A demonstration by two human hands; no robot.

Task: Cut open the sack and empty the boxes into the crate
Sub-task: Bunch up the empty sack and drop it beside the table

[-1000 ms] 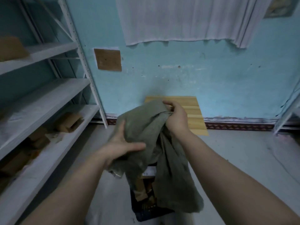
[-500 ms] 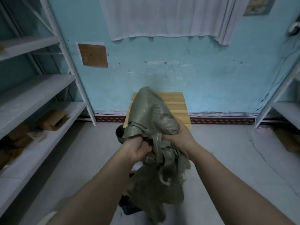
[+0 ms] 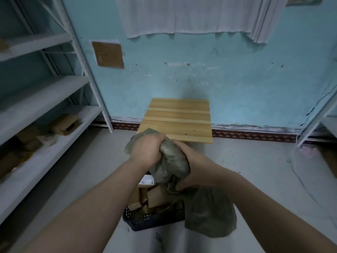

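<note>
So both hands are clamped on the green sack (image 3: 171, 161) around mid-frame: left hand (image 3: 145, 150) fisted over the top of the bunched cloth, right hand (image 3: 191, 170) gripping lower down, with a loose end drooping toward the lower right. Right underneath sits the dark crate (image 3: 145, 220) on the floor, cardboard boxes (image 3: 155, 198) piled inside. Wooden board (image 3: 178, 119) leans against the wall behind.
</note>
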